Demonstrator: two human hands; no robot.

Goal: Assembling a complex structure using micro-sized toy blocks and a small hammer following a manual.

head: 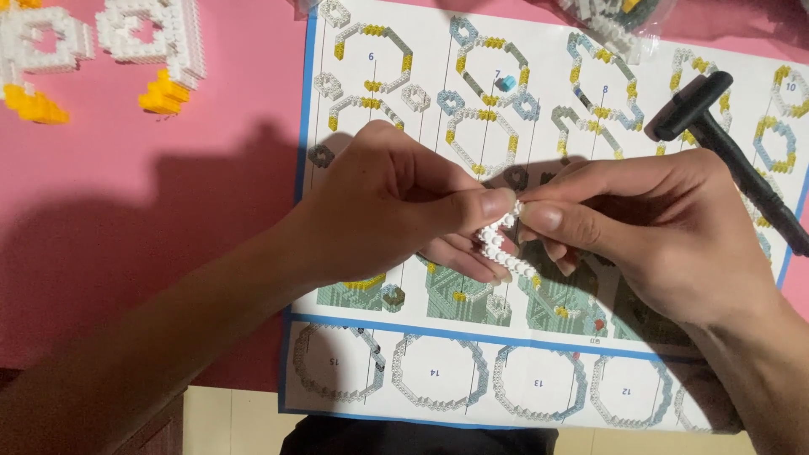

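Note:
My left hand [383, 206] and my right hand [653, 227] meet over the middle of a printed instruction sheet [438, 371]. Both pinch one small white brick assembly [503, 244], a curved strip of tiny bricks that hangs down between the fingertips. The left thumb and forefinger grip its upper end from the left, and the right thumb and forefinger press on it from the right. The sheet shows rings of white, yellow and blue bricks in numbered steps.
A black hammer-shaped tool [725, 139] lies on the sheet at the right. Two built white brick pieces with yellow parts [109, 50] sit on the pink surface [168, 211] at the top left. A clear bag of loose bricks [611, 21] rests at the top edge.

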